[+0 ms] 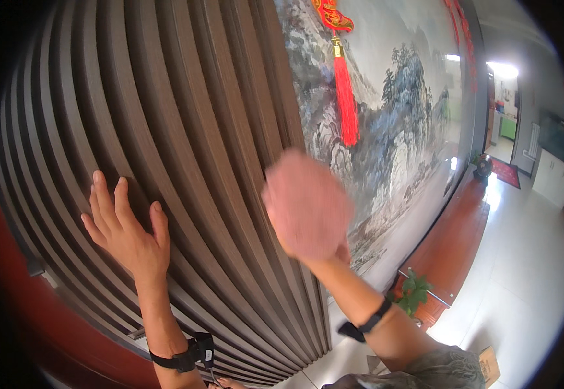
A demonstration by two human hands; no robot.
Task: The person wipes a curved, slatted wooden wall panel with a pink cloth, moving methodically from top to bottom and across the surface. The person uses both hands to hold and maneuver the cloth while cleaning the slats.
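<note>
My left hand (129,231) rests with fingers spread against a brown slatted wall panel (185,126) with dark grooves. My right hand (306,257) is over the panel's right edge and largely hidden by a pink cloth (308,206), which it holds. The cloth is blurred. Just beyond it, a mural of mountains and trees (403,121) covers the adjoining wall. A red tassel (346,102) on a decorated ornament (333,17) hangs in front of the mural, above the cloth.
A reddish wooden bench or low cabinet (449,228) runs below the mural, with a leafy green plant (413,291) near its close end. A cardboard box (489,364) is on the pale tiled floor (510,253). Red-brown surfaces (9,277) border the panel at left.
</note>
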